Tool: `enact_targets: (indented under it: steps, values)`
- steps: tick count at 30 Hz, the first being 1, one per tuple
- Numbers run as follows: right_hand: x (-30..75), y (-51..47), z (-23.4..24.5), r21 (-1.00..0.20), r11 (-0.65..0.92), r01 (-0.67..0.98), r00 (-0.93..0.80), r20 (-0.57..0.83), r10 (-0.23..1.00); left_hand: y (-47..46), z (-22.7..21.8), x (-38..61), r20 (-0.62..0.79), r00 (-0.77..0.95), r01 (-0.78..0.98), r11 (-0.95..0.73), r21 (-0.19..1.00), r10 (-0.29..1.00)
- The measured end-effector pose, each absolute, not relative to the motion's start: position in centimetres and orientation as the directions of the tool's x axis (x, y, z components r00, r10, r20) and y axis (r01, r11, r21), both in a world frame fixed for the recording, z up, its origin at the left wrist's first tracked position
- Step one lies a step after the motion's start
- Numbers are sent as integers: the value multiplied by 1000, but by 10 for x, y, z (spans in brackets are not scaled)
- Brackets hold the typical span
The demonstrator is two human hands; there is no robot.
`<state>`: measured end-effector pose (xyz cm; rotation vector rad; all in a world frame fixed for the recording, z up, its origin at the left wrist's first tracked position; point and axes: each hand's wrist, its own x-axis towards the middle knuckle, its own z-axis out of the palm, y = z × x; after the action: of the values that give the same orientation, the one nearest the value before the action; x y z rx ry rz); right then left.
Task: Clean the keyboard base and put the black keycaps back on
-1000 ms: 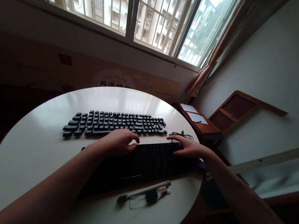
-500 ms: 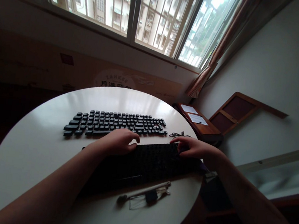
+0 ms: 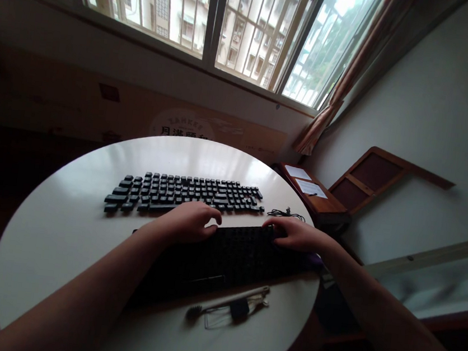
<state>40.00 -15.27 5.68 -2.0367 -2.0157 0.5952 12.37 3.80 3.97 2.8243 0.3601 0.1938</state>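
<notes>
The keyboard (image 3: 228,259), a black base with its key tops off, lies on the near right part of a round white table (image 3: 62,235), its right end close to the table's edge. Beyond it, toward the window, the loose black keys (image 3: 181,192) are laid out in rows in the shape of a full board, just apart from the base.

The left hand (image 3: 189,221) rests on the far left part of the keyboard, fingers loosely bent, thumb and forefinger a little apart with nothing between them. The right hand (image 3: 297,234) sits on the far right corner, fingers curled over the edge; whether it pinches anything I cannot tell.

A long thin brush (image 3: 206,308) lies on the table on the near side of the keyboard, with a small dark tool (image 3: 238,308) beside it. A thin black cable (image 3: 286,213) lies coiled just right of the keys.
</notes>
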Motion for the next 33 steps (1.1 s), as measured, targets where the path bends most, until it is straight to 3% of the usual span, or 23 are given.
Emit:
enact_targets:
  steps: [3, 7, 9, 11, 13, 18, 25, 33]
  values:
    - [402, -157, 65, -464, -69, 883, 7, -135, 991, 38, 40, 124, 88, 959, 232, -926, 297, 268]
    - [410, -163, 78, -767, -133, 628, -95, -245, 965, 38, 42, 124, 82, 961, 231, -926, 298, 266]
    - [412, -163, 80, -830, -166, 532, -138, -279, 951, 38, 42, 124, 83, 961, 230, -927, 298, 265]
    - [412, -159, 75, -803, -161, 573, -135, -286, 949, 38, 42, 124, 82, 960, 232, -926, 298, 267]
    - [411, -153, 65, -702, -114, 703, -98, -254, 962, 38, 42, 124, 80, 960, 234, -926, 295, 268]
    - [411, -146, 45, -484, -1, 875, -47, -88, 995, 38, 40, 124, 81, 961, 234, -930, 283, 266]
    - [405, -156, 46, -375, -22, 927, 0, -61, 998, 39, 38, 125, 80, 961, 230, -928, 294, 264]
    - [400, -160, 59, -338, -95, 936, 40, -166, 985, 36, 42, 124, 73, 960, 238, -922, 305, 272]
